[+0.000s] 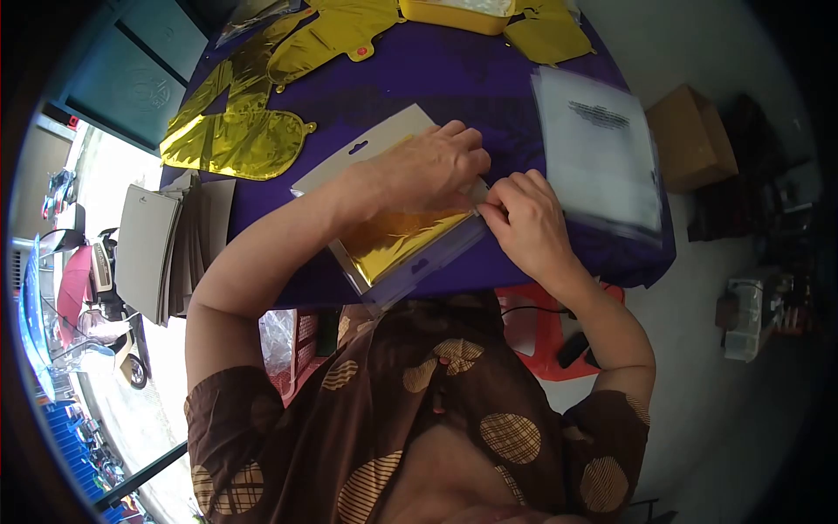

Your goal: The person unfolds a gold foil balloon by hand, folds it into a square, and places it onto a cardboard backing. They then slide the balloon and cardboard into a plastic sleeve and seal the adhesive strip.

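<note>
A clear plastic bag (436, 269) lies at the front of the table, with a grey card with a hang slot (397, 131) and a folded, shiny gold foil piece (397, 242) inside or under the film. My left hand (436, 166) reaches across it, fingers curled and closed at the bag's right end. There my right hand (524, 210) pinches the bag's edge between thumb and fingers, close to the left thumb. The exact grip of the left fingertips is partly hidden by the hand itself.
Flat gold foil balloons (236, 144) spread over the purple tablecloth (463, 79). A yellow tray (458, 16) stands at the back. Clear bags (598, 148) are stacked on the right, grey cards (148, 249) on the left. A cardboard box (690, 140) and red stool (559, 349) are nearby.
</note>
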Action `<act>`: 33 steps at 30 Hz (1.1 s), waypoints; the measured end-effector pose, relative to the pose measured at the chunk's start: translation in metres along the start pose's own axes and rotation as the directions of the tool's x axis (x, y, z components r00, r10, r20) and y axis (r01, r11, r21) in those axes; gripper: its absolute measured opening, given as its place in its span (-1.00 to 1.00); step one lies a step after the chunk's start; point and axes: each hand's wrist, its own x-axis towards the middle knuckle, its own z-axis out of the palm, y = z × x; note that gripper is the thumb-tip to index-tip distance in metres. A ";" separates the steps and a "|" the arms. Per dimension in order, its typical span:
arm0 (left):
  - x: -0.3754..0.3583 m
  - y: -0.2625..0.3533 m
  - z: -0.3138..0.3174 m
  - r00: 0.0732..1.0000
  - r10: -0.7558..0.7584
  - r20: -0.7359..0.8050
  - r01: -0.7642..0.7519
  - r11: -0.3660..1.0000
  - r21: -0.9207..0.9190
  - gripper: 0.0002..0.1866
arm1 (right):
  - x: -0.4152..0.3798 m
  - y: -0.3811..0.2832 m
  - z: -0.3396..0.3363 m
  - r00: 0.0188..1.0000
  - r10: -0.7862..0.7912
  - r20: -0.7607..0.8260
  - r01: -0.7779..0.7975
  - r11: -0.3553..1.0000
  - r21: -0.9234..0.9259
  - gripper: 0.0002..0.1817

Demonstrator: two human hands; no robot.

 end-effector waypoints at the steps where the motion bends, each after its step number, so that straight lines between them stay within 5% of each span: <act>1: 0.004 -0.002 -0.001 0.999 -0.002 0.035 0.002 1.000 -0.017 -0.57 | -0.001 0.001 -0.001 1.000 0.004 0.002 -0.004 1.000 0.010 -0.82; 12: 0.016 -0.005 -0.006 0.987 -0.008 0.158 0.007 1.000 0.006 -0.49 | -0.001 0.000 0.001 1.000 0.013 -0.012 -0.013 1.000 -0.007 -0.75; 21: 0.044 0.001 -0.017 0.879 -0.132 0.459 0.059 0.984 0.170 -0.56 | -0.005 -0.003 -0.009 0.996 0.050 -0.079 -0.039 0.991 0.127 -0.79; 27: 0.054 0.002 -0.055 0.747 -0.129 0.652 0.249 0.964 -0.094 -0.76 | -0.008 -0.003 -0.029 0.979 0.101 -0.178 -0.048 0.959 0.278 -0.86; 29: 0.050 0.000 -0.075 0.837 -0.139 0.530 0.240 0.962 -0.128 -0.77 | -0.002 -0.015 -0.036 0.964 0.166 -0.209 -0.072 0.915 0.396 -0.79; 33: 0.038 0.010 -0.107 0.911 -0.189 0.367 0.284 0.932 -0.226 -0.78 | 0.017 -0.026 -0.042 0.920 0.002 -0.392 0.107 0.961 0.256 -0.68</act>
